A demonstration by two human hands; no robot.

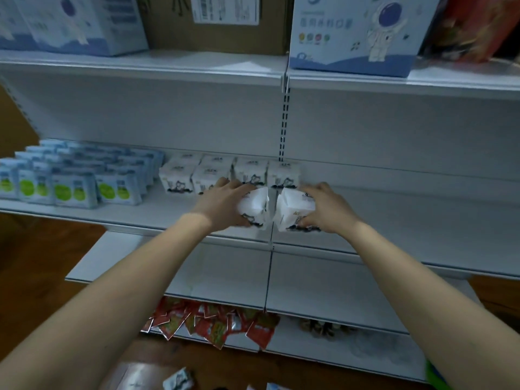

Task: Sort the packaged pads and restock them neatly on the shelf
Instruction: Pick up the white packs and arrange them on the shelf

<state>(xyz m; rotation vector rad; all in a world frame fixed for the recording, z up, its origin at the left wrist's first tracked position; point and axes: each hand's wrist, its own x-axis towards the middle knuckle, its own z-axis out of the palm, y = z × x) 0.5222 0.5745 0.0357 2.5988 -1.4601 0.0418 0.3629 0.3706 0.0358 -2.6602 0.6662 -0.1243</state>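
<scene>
White metal shelving unit (394,136), several tiers. Middle shelf (394,220) carrying the stock; slotted upright (284,122) splitting it into two bays.

Top tier: astronaut-print box (363,35) right of the upright, brown carton (219,23) left of it, more pale blue boxes (70,21) toward the far left end.

Middle shelf, left end: rows of blue-and-green packets (73,178), standing, several deep. Next along, toward the upright: white pad packs with cartoon print (225,173), upright against the back panel, at least two rows deep on the left.

Lowest tier: heap of red sachets (213,322), loose at the front edge. Floor below: a few stray packs (178,380), blurred.

Left hand (222,204) gripping a white pad pack (253,206), fingers curled over its top, thumb under. Right hand (326,209) gripping a second pad pack (292,211) likewise. Both packs tilted, inner ends nearly touching, just above the front edge at the bay seam, in front of the standing row.

Both forearms extended, converging, wrists roughly level.

Risks, judged: soft wrapping deforming under the squeeze, so packs set down crooked; tilted packs knocking the standing row backward or sideways on the way in; a pack landing astride the seam at the front edge and tipping off toward the lower tiers.
</scene>
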